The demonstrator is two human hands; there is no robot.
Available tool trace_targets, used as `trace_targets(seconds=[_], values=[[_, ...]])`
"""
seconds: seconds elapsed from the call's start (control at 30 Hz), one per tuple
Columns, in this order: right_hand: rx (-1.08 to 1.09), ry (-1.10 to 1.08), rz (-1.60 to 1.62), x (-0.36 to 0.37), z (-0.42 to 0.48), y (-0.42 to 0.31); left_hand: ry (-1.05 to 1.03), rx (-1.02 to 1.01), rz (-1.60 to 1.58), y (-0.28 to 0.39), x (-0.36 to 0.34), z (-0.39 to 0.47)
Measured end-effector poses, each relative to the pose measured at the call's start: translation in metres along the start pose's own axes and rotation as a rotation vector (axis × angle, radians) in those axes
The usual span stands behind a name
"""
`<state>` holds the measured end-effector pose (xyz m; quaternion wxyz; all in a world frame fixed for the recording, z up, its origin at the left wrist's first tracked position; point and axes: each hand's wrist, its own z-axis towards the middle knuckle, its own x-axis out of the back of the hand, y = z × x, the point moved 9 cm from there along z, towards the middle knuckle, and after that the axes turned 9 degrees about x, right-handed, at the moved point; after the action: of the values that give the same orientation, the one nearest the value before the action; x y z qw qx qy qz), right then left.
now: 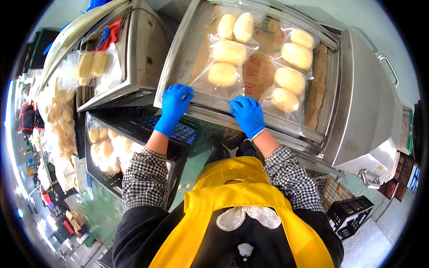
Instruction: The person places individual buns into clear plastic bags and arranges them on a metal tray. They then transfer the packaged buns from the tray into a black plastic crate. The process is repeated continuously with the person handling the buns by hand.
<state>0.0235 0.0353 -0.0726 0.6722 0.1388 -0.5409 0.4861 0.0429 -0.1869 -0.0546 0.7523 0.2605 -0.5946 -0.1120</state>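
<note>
Clear plastic bags, each with two peeled potatoes, lie in a steel vacuum-sealer chamber [182,53] before me. The near left bag [223,74] has its mouth towards me, at the chamber's front edge. At its left corner is my left hand [176,105], blue-gloved, with thumb and forefinger close together. My right hand [248,114], gloved alike, rests by the bag's right corner with fingers bent. Whether either hand grips the film cannot be made out. Behind lies another bag [235,26]; on the right are a near bag [289,82] and a far one [297,52].
Printed cardboard [256,75] lines the chamber floor. The steel lid [365,100] with handles stands at right. At left, a tilted steel bin [144,50] holds bagged potatoes [92,65]. Below it, a black crate [134,122] contains more bags. Another black crate [350,214] sits lower right.
</note>
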Motion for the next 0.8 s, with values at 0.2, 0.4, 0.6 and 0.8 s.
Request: trace_targets(seconds=[0.2, 0.4, 0.6, 0.8], values=[[0.054, 0.189, -0.034, 0.022, -0.027, -0.004, -0.034, -0.011, -0.101, -0.035, -0.009, -0.007], [-0.218, 0.013, -0.147, 0.068, -0.084, 0.022, -0.004, -0.099, 0.154, 0.007, 0.006, -0.018], [-0.33, -0.125, -0.076, 0.096, -0.129, 0.033, -0.136, -0.108, 0.194, 0.018, -0.013, -0.025], [-0.555, 0.004, -0.584, 0.339, -0.261, 0.064, 0.084, -0.028, 0.101, 0.036, 0.001, -0.048]])
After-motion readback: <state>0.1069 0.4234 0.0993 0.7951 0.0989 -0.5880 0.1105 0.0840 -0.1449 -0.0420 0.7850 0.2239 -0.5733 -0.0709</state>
